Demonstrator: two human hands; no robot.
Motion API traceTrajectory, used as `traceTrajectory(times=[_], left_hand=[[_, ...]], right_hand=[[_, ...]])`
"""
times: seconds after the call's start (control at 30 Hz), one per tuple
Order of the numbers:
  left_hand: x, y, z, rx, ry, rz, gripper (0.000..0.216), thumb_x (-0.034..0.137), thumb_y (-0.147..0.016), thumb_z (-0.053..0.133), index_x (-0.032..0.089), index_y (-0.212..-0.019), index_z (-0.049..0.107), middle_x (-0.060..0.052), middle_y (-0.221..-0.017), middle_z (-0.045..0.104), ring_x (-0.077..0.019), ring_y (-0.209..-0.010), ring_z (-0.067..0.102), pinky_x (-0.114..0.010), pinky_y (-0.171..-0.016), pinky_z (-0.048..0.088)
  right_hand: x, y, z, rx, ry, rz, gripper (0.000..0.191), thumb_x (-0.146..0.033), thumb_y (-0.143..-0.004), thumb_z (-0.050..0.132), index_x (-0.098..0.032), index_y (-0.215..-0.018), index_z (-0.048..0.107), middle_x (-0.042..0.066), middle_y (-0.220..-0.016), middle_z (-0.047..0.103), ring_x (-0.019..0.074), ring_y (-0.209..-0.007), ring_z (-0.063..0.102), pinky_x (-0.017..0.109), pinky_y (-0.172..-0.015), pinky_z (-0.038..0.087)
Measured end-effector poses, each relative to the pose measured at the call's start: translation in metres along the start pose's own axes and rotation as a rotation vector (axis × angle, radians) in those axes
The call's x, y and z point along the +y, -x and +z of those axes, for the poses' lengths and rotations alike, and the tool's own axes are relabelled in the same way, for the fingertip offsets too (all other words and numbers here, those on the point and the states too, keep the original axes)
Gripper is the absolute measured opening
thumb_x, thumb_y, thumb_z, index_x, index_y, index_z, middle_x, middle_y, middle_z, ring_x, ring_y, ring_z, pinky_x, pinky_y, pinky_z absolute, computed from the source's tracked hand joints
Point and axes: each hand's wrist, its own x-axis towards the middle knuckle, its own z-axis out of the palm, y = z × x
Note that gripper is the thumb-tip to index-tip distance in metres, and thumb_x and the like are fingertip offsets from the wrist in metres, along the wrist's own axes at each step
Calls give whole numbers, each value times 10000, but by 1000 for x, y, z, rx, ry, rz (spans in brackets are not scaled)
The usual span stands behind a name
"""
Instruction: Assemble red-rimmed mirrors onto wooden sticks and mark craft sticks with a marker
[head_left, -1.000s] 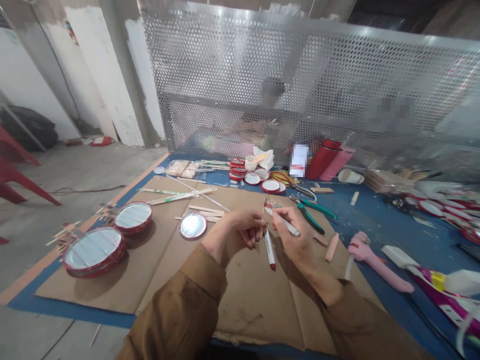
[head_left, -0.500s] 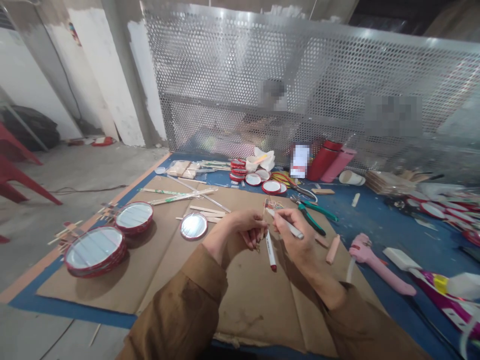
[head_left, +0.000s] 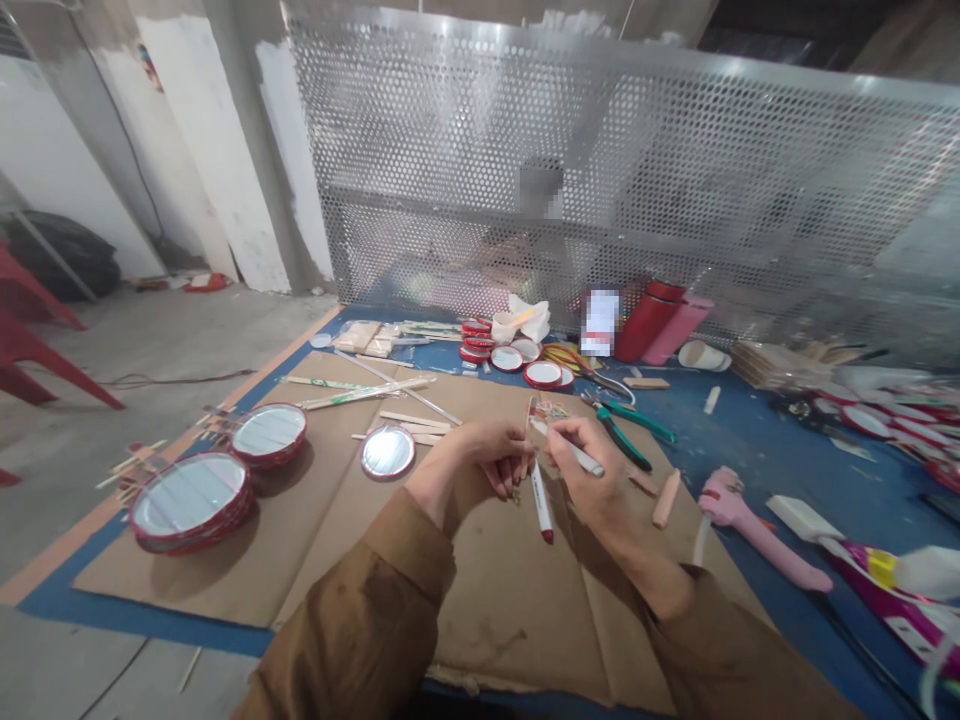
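My left hand (head_left: 499, 455) is closed on a thin wooden stick (head_left: 531, 412) that stands up from the fingertips, its top end reddish. A white marker with a red end (head_left: 541, 505) points down from beside those fingers; I cannot tell whether it is gripped or lies on the cardboard. A small gold-coloured bit shows under the left fingers. My right hand (head_left: 596, 465) grips a white marker pen (head_left: 586, 460) like a writing tool, its tip side close to the stick. Behind both hands lies a small heap of coloured rubber bands (head_left: 553, 410).
Cardboard (head_left: 517, 620) covers part of the blue table. Left are two round red-rimmed stringed pieces (head_left: 191, 495), a round disc (head_left: 388, 453) and wooden sticks (head_left: 420, 428). Right lie green-handled pliers (head_left: 626, 440), a pink glue gun (head_left: 765, 530) and a purple power strip (head_left: 881, 590). A perforated metal screen (head_left: 450, 130) stands behind.
My right hand and its marker pen have shifted very slightly beside the stick. My left hand stays in place, and the things on the table have not moved.
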Motion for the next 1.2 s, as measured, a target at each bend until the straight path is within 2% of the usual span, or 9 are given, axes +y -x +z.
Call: traceTrajectory(times=[0.33,0.63,0.83,1.0,1.2], left_hand=[[-4,-6,-3,-43,-3,-5,319,397,-935,543,136,-754,571,-12,-510,584,-148,-455,616,-282,-533,549],[-3,-5,-2,-32,-3,-4,311,394,-918,561,131,-750,572,-19,-514,581,-153,-458,615,-287,-530,547],[-2,-4,-2,-35,-13,-20,377,483,-884,613,135,-743,575,-15,-518,587,-147,-465,620,-272,-533,540],[-3,-5,-2,-12,-8,-6,264,324,-938,507,134,-768,573,-22,-522,588,-163,-459,622,-300,-529,555],[0,-3,0,-19,-6,-8,290,293,-947,491,133,-717,566,-31,-494,578,-156,-446,609,-291,-524,548]], right_hand=[[8,2,1,5,-41,1,188,-386,-931,562,-234,-837,620,14,-750,672,185,-677,633,313,-661,490],[4,0,1,-21,-50,6,205,-390,-920,568,-230,-802,615,9,-710,666,181,-656,633,312,-658,497],[8,1,2,15,-59,13,189,-392,-930,569,-230,-857,632,18,-761,685,185,-692,649,312,-668,503],[6,0,1,-3,-47,13,196,-399,-916,568,-233,-826,620,10,-723,669,182,-666,630,305,-646,489],[0,1,0,-26,-22,25,225,-400,-902,553,-234,-758,598,8,-682,647,178,-642,608,305,-632,471]])
